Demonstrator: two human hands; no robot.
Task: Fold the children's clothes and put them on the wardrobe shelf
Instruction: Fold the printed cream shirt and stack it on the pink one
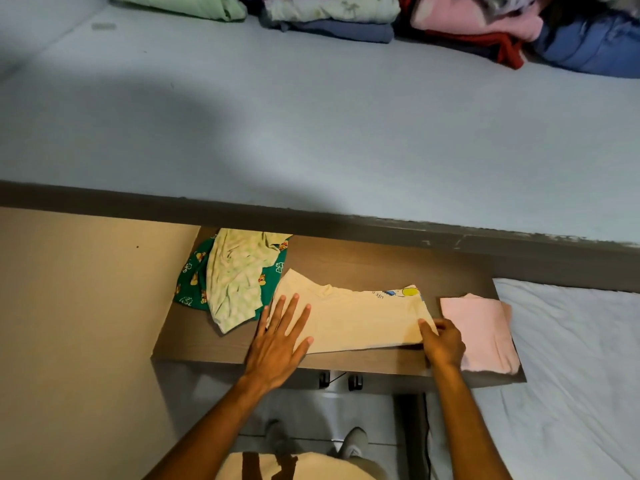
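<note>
Head view, looking straight down: a brown wood-grain bench (pixel 346 261) runs across the lower middle, and on it lies a pale yellow shirt (pixel 356 320), soft cotton, folded into a long flat band with a small printed cartoon and a bit of lettering showing at its far right edge. The left hand (pixel 277 344) is pressed flat on the shirt's left end, fingers spread wide, palm down, holding nothing. The right hand (pixel 443 342) is at the shirt's right end, its grip narrow, thumb on top of the fabric and fingers curled under, pinching that edge.

Just beside the right hand, on the bench's right end, sits a pink garment (pixel 479 332), folded into a neat rectangle, its near corner hanging a little over the bench edge. On the left side of the bench, a crumpled heap: a green printed garment (pixel 192 282) with small cartoon figures, and draped over it a wrinkled pale green checked cloth (pixel 235 282), touching the yellow shirt's left corner.

Above the bench, a wide pale blue shelf (pixel 311 116), smooth and matte, with a dark front lip. Along its far edge sit folded stacks (pixel 332 15): mint green, lilac, blue, fleecy pink, red. To the right, a white quilted bed (pixel 571 358). Grey shoes (pixel 353 441) show on the tiled floor below.
</note>
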